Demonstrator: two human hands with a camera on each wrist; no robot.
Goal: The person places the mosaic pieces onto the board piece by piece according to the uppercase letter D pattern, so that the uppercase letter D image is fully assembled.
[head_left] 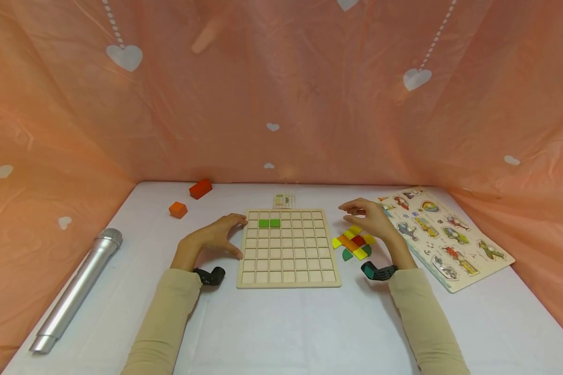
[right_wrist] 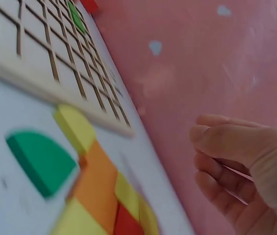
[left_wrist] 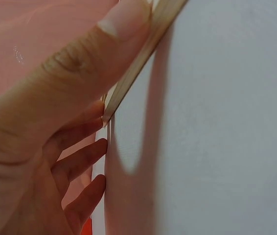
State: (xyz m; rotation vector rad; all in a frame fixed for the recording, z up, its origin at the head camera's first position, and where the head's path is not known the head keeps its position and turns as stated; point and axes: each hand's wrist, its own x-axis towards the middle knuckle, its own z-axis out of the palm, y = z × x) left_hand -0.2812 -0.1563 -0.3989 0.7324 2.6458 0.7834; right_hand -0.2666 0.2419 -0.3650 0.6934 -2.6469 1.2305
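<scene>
A wooden grid board (head_left: 288,262) lies flat in the middle of the table, with two green squares (head_left: 264,223) side by side in its second row. My left hand (head_left: 211,234) is at the board's left edge, thumb and fingers spread; in the left wrist view the thumb (left_wrist: 80,61) rests against the wooden edge. Right of the board my right hand (head_left: 374,219) hovers above flat coloured pieces, fingers loosely bent and nothing visible between them. Those pieces include an orange one (right_wrist: 95,188), yellow ones (right_wrist: 76,128), a red one (head_left: 358,240) and a green quarter-round (right_wrist: 43,159).
A small printed card (head_left: 284,200) lies behind the board. Picture puzzle boards (head_left: 433,242) are stacked at the right. Towards the back left are a red block (head_left: 200,189) and an orange cube (head_left: 178,210). A silver microphone (head_left: 77,291) lies at the far left. Pink curtain (head_left: 281,94) surrounds the table.
</scene>
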